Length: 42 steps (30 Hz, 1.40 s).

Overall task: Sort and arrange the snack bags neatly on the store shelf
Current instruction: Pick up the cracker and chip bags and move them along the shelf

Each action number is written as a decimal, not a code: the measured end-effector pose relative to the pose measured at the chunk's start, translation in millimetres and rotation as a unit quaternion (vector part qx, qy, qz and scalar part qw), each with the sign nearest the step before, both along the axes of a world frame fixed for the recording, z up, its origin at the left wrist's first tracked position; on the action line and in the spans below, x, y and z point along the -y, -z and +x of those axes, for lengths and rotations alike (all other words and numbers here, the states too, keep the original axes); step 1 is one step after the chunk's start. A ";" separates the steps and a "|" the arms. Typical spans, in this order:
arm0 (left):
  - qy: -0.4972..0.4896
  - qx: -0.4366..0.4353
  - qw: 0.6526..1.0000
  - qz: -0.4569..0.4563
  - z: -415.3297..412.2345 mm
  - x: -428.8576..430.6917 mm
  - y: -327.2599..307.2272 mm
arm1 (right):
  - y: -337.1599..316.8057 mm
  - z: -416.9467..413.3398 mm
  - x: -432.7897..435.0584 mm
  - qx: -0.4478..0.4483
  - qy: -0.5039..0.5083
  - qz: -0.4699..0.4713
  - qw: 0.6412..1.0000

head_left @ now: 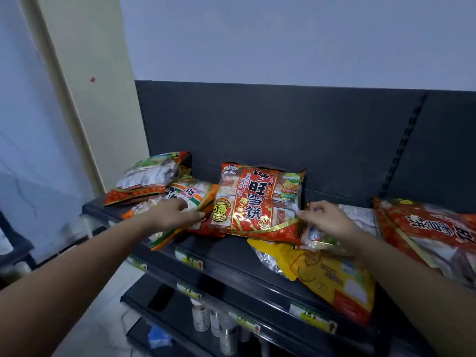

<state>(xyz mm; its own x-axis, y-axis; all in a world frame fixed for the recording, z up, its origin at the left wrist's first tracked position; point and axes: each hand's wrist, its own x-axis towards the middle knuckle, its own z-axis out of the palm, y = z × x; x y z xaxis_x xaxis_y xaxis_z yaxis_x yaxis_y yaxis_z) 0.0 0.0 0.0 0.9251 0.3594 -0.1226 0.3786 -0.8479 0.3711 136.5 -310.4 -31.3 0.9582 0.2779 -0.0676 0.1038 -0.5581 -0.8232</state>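
Observation:
A red snack bag (257, 202) with large characters lies flat in the middle of the top shelf (231, 256). My left hand (175, 213) pinches its left edge, over an orange-and-green bag (190, 194). My right hand (327, 219) pinches its right edge with fingers curled. A yellow bag (332, 276) hangs over the shelf's front edge under my right forearm. Another red bag (425, 228) lies at the far right. A bag (152, 176) with a clear window tops the pile at the left.
The dark back panel (283, 130) rises behind the bags. Price labels (189, 260) line the shelf's front rail. Bottles (213, 318) and a blue pack (159, 336) stand on lower shelves. A cream pillar (90, 86) stands to the left.

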 end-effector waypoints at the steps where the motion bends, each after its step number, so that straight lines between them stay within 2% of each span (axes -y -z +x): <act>1: 0.003 0.004 1.000 0.025 12.2 0.2 5.5 | 3.2 5.2 -4.5 -0.010 0.003 0.004 1.000; 5: 0.016 -0.022 0.996 0.083 65.1 3.8 32.3 | 13.8 32.8 -20.4 -0.064 0.026 0.031 0.997; 8: -0.006 -0.003 0.999 0.038 89.4 12.6 45.5 | 22.5 51.0 -28.5 -0.103 0.045 0.061 0.992; 10: -0.003 0.027 1.000 0.011 99.1 14.8 55.5 | 31.6 58.7 -31.9 -0.149 0.024 0.077 0.985; 13: -0.001 0.076 0.997 -0.032 108.9 10.3 66.9 | 40.8 62.4 -34.2 -0.218 -0.008 0.151 0.964; 17: 0.021 0.077 0.996 -0.050 114.9 8.7 70.6 | 46.7 61.1 -42.4 -0.243 -0.031 0.224 0.943; 20: 0.091 0.092 0.986 -0.105 114.0 16.3 65.2 | 45.4 57.2 -53.5 -0.159 -0.008 0.232 0.960; 22: 0.110 0.107 0.969 -0.194 107.1 28.1 54.8 | 37.1 51.8 -54.2 -0.079 0.028 0.247 0.965; 24: 0.118 0.127 0.935 -0.310 105.4 38.6 45.9 | 26.5 46.0 -48.8 -0.031 0.056 0.266 0.962; 29: 0.128 0.212 0.839 -0.485 118.2 39.9 31.5 | -12.2 27.7 -30.9 0.068 0.098 0.273 0.955; 32: 0.120 0.221 0.803 -0.541 131.3 42.5 24.0 | -29.6 15.0 -17.7 0.105 0.135 0.275 0.946; 35: 0.147 0.175 0.760 -0.608 142.5 60.1 19.4 | -44.1 -10.8 -4.1 0.121 0.164 0.292 0.935; 39: 0.244 0.077 0.753 -0.606 150.4 110.5 14.8 | -47.1 -47.6 41.9 0.148 0.243 0.311 0.907; 42: 0.286 0.053 0.760 -0.581 148.3 160.5 17.8 | -45.9 -81.9 80.0 0.156 0.300 0.332 0.881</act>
<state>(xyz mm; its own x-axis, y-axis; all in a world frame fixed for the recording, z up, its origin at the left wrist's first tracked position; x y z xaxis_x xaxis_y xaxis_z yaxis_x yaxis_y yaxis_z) 148.3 -160.5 -17.8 0.9159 -0.3999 0.0362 -0.0126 0.0615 0.9980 54.6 -390.3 14.6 0.8892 -0.4054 0.2119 0.2333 0.0036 -0.9724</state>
